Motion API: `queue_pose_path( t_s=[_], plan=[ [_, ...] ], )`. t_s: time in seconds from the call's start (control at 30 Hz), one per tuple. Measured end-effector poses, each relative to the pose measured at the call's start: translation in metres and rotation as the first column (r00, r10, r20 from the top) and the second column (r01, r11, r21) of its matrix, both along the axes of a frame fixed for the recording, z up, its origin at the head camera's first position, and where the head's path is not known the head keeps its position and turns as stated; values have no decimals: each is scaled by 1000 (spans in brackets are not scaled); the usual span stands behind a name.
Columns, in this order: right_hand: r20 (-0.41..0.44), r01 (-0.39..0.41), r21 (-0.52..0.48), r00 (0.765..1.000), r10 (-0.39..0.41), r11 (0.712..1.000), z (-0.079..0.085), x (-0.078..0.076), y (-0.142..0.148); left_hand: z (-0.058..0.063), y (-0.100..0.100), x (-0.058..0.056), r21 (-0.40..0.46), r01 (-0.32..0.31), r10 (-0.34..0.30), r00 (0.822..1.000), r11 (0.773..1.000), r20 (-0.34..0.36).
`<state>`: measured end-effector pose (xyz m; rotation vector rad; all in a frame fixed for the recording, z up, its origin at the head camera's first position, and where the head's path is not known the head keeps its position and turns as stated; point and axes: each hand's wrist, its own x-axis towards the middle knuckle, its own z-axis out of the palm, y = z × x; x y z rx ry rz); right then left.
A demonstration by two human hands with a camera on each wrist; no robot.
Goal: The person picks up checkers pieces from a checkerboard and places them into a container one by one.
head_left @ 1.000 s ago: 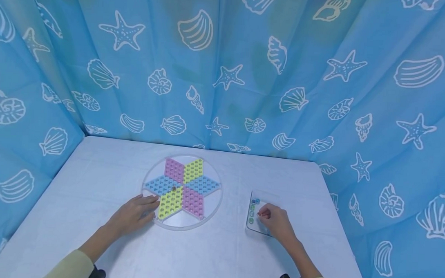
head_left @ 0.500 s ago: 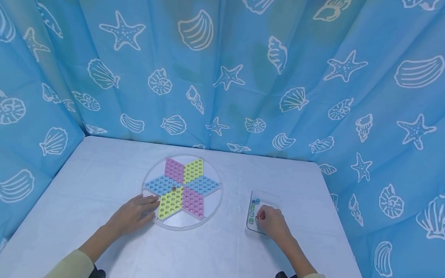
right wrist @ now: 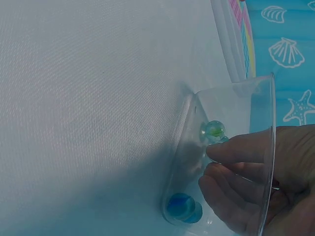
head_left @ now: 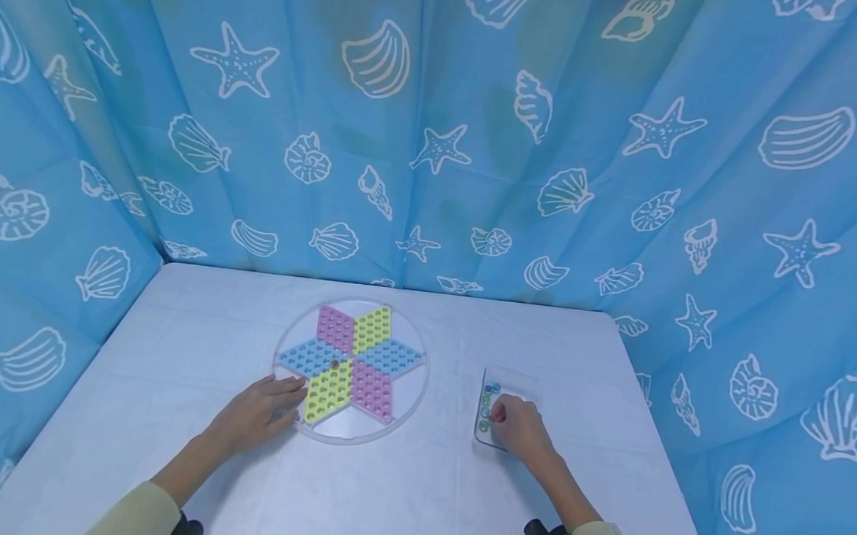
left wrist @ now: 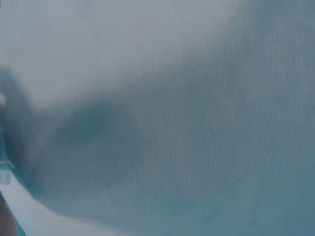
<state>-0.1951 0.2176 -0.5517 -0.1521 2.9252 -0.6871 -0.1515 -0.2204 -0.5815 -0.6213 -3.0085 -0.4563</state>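
Note:
My left hand (head_left: pixel 256 415) rests at the left front edge of a round Chinese checkers board (head_left: pixel 408 404), its fingers extended and touching the rim. A dark marble (head_left: pixel 335 364) sits near the middle of the board's coloured star. At the right, my right hand (head_left: pixel 524 428) reaches into a clear plastic box (head_left: pixel 478 438). Its thumb and fingers are bent close together beside a green-streaked marble (right wrist: pixel 215 129); whether they pinch something is hidden. Blue marbles (right wrist: pixel 180 205) lie in a corner of the box, and several more line its left side in the head view.
A white cloth (head_left: pixel 250 497) covers the table. Blue curtains (head_left: pixel 431 205) with shell and starfish prints hang behind and at both sides. The left wrist view shows mostly shadowed cloth (left wrist: pixel 172 147), with a piece of the clear board rim (left wrist: pixel 4 167) at its left edge.
Inside the box, my right hand has shifted slightly left, its fingertips nearer the row of marbles. My left hand and the board have stayed in place.

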Motion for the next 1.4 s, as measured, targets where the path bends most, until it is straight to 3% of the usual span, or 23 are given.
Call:
queue_pose_path(
  t_s=[0.23, 0.8, 1.03, 1.4],
  plan=[
    [2, 2, -13, 1000, -2, 1000, -7, -2, -1, 0, 0, 0, -3, 0, 0, 1000, 1000, 4],
    [-32, 3, -12, 999, -3, 1000, -4, 0, -1, 0, -1, -1, 12, 6, -6, 999, 1000, -31],
    [-69, -6, -2, 998, 6, 1000, 4, 0, 1, 0, -1, 0, 14, 5, -4, 1000, 1000, -17],
    [-136, -21, -89, 991, 9, 996, 29, 1, -1, -2, -2, 0, 8, 1, -1, 1000, 1000, -13]
  ],
)
